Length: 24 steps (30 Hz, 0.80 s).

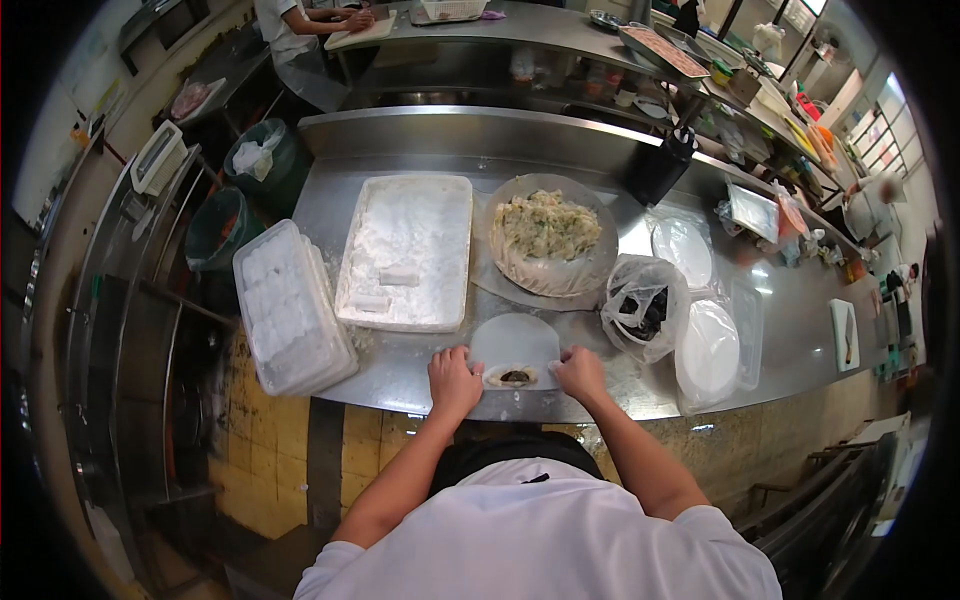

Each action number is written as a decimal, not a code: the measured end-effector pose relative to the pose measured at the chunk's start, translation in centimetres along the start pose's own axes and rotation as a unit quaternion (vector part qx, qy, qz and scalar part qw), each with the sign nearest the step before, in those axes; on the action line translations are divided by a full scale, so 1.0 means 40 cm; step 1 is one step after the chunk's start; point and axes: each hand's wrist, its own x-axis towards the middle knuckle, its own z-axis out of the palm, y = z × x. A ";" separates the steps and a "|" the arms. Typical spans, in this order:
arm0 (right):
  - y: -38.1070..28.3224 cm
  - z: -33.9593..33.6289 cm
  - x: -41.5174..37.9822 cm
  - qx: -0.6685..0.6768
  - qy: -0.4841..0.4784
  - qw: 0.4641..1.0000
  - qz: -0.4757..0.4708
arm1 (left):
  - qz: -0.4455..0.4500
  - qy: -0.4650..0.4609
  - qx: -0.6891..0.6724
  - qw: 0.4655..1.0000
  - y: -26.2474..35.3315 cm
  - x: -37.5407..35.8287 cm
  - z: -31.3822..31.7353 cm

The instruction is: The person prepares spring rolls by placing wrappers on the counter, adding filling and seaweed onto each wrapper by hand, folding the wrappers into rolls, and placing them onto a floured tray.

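Observation:
A round, pale rice-paper wrapper (515,338) lies flat on the steel table in front of me. Near its front edge sits a small heap of light filling with a dark piece (516,377) on top. My left hand (455,381) pinches the wrapper's left edge beside the filling. On the opposite side, my right hand (581,374) has its fingers closed at the right edge. Behind the wrapper stands a round plate (545,284) lined with plastic, heaped with pale, green-flecked filling (548,228). An open plastic bag (645,300) of dark pieces is to its right.
A white tray (407,245) of powder holds two white rolls. Stacked lidded containers (290,305) stand at the left edge. Bagged round wrappers (707,348) lie at right, with a knife on a white board (845,335) farther off. A person (305,35) works at the back counter.

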 end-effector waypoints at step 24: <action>-0.063 0.059 -0.127 0.164 -0.002 0.986 0.012 | -0.196 -0.049 -0.203 0.958 0.009 -0.105 0.019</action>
